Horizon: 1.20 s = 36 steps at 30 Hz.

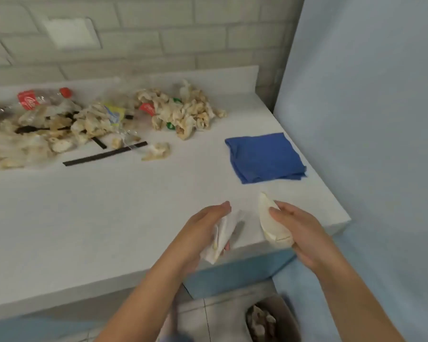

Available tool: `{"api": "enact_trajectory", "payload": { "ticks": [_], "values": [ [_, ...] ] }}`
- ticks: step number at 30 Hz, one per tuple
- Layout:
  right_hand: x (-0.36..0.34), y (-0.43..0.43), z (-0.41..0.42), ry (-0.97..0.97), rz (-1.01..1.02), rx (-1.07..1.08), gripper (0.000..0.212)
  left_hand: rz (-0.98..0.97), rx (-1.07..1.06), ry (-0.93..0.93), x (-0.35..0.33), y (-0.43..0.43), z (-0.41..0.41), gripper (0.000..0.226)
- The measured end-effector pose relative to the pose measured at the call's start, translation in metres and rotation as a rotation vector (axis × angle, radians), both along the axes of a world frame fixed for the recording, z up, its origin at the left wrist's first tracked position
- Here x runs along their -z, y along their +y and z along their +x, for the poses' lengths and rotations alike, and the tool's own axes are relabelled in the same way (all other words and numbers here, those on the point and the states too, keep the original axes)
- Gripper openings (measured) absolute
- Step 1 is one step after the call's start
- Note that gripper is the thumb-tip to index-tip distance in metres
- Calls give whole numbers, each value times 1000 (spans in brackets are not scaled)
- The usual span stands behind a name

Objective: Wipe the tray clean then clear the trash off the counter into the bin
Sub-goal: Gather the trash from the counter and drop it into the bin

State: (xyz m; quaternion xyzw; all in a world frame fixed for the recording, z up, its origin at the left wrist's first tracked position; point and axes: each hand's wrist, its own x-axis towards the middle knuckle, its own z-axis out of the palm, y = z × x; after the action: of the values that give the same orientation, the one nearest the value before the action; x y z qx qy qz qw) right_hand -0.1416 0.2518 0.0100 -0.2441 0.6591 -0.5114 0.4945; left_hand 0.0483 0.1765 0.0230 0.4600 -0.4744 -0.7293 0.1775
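Both hands are loaded at the near edge of the counter (109, 206). The left hand (203, 233) has its fingers curled round a crumpled white napkin (224, 230), and the right hand (299, 233) grips a cream paper wad (269, 225), thumb over the top, the two bundles close together but apart. Almost straight below the right hand's load, down on the floor, sits the bin (290, 317) with scraps already in it, so I read this as the carry-and-drop step of clearing trash. These papers look feather-light, soft and crushable, neither fragile nor slippery. A loose fist anywhere on the bulk should hold them, though a trailing corner could shed crumbs. Just beyond the right hand lies a folded blue cloth (265, 156). Well beyond the left hand, towards the wall, the main trash heap (178, 114) waits: crumpled paper, a long black strip (104, 154) and a clear plastic bottle (42, 98) with a red label. The bottle looks stiffer and may roll, so it is best taken round the body, while the strip wants a pinch at one end. No tray in view. Plenty left to clear, by my judgement.
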Motion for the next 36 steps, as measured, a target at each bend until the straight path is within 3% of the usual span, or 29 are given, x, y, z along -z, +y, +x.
{"api": "enact_trajectory", "payload": {
  "ticks": [5, 10, 13, 15, 18, 20, 24, 27, 33, 36],
  "values": [
    [77, 123, -41, -94, 218, 116, 20, 239, 206, -122, 77, 88, -58, 41],
    [191, 195, -54, -229, 506, 283, 22, 367, 148, -351, 180, 143, -90, 19],
    [250, 207, -55, -265, 644, 321, 27, 430, 109, -439, 226, 160, -110, 35],
    [279, 204, -57, -269, 706, 358, 30, 446, 70, -463, 250, 162, -126, 33],
    [307, 188, -60, -232, 738, 325, 33, 520, 76, -537, 308, 158, -143, 73],
    [316, 178, -60, -192, 736, 254, 40, 567, 119, -589, 330, 155, -143, 79],
    [323, 168, -55, -70, 693, 246, 40, 382, 235, -739, 316, 155, -135, 69],
    [305, 163, -46, 25, 631, 226, 31, 224, 295, -740, 299, 155, -125, 62],
    [209, 138, -30, 45, 247, 173, 19, -52, 161, -386, 196, 132, -82, 21],
    [141, 110, -16, 25, 11, 93, 22, -82, 55, -229, 120, 112, -50, 19]
  ]
}}
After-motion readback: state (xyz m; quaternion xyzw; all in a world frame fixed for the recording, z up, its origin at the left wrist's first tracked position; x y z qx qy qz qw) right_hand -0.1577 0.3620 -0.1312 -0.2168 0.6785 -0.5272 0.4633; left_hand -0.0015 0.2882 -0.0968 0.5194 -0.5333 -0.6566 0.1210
